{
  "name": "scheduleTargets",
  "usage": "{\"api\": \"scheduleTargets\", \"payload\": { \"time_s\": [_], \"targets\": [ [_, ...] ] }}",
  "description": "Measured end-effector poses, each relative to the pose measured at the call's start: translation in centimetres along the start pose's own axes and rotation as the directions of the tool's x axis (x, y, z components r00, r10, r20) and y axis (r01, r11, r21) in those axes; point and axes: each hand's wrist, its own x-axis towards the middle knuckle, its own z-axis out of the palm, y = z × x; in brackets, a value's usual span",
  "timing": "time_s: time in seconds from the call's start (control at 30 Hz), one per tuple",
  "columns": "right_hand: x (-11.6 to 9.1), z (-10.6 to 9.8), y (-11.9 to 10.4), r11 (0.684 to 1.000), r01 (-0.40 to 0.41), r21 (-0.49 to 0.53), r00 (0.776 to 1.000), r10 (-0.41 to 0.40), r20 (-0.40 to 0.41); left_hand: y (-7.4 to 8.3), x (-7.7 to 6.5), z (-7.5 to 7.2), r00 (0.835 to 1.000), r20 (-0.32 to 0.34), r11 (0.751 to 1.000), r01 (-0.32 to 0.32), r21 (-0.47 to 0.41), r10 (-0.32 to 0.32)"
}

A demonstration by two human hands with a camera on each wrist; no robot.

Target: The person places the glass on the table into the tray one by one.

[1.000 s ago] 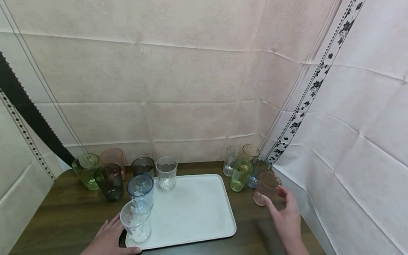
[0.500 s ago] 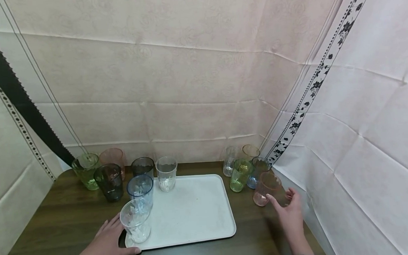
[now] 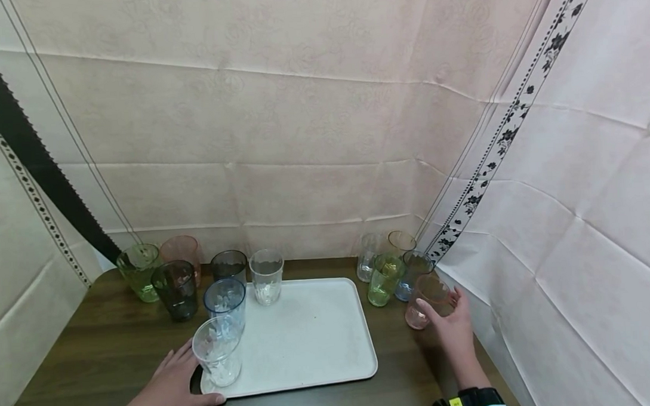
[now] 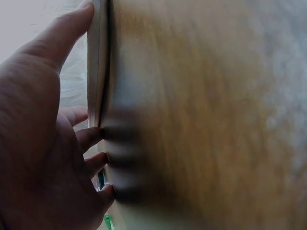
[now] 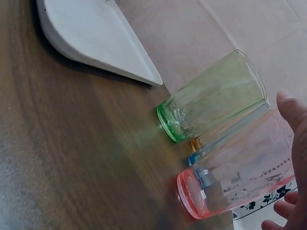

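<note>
My left hand [image 3: 172, 384] rests at the near-left corner of the white tray [image 3: 314, 347], fingers spread along its left side. In the left wrist view, the thumb [image 4: 72, 28] touches the tray's edge and the fingertips lie along it. A clear tumbler [image 3: 218, 356] stands on that corner. Behind it on the tray are a blue-rimmed glass [image 3: 225, 302] and another clear glass [image 3: 266, 280]. My right hand [image 3: 452, 327] is beside an upright pink glass [image 3: 418, 314], thumb on its near side. In the right wrist view, thumb and loosely bent fingers flank the pink glass [image 5: 225, 177]; contact is unclear.
Right of the tray stand a green glass [image 3: 383, 281], a blue glass [image 3: 405, 284], an amber-rimmed one [image 3: 401, 241] and a clear one [image 3: 366, 264]. Green [image 3: 139, 272], pink [image 3: 182, 256] and dark [image 3: 174, 292] glasses cluster left. Cloth walls [image 3: 322, 119] border the wooden table [image 3: 83, 349].
My right hand first drew back slightly from the pink glass, then moved in toward it again, with more of the wrist now visible. My left hand and the tray stay put.
</note>
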Motion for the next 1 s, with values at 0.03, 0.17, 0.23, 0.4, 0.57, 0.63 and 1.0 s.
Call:
{"api": "scheduleTargets", "payload": {
  "time_s": [0.03,0.17,0.23,0.4,0.57,0.63,1.0],
  "targets": [
    [0.08,0.07,-0.08,1.000,0.003,0.003,1.000,-0.003,0.004,-0.01,0.02,-0.01,1.000,0.001,1.000,0.003,-0.005,-0.003],
    [0.24,0.38,-0.16,1.000,-0.003,0.010,1.000,0.003,0.012,-0.03,0.04,-0.02,1.000,0.001,1.000,0.001,-0.010,-0.001],
    [0.29,0.56,-0.08,1.000,-0.010,0.009,1.000,0.010,0.009,-0.02,0.07,-0.01,1.000,0.002,1.000,0.000,-0.016,0.000],
    [0.37,0.89,0.01,1.000,-0.004,0.017,1.000,0.004,0.001,-0.04,0.10,0.00,1.000,0.000,1.000,-0.006,-0.018,0.006],
    [0.27,0.94,-0.07,1.000,0.007,0.027,1.000,-0.007,0.007,-0.17,0.11,0.08,1.000,0.026,1.000,0.012,-0.028,-0.011],
    [0.23,0.94,-0.10,1.000,0.004,0.030,1.000,-0.004,0.012,-0.21,0.15,0.09,0.999,0.040,0.999,0.023,-0.037,-0.022],
    [0.09,0.80,-0.30,0.999,0.015,0.051,1.000,-0.016,0.018,-0.25,0.11,0.07,0.999,0.043,0.998,0.028,-0.048,-0.026]
  ]
}}
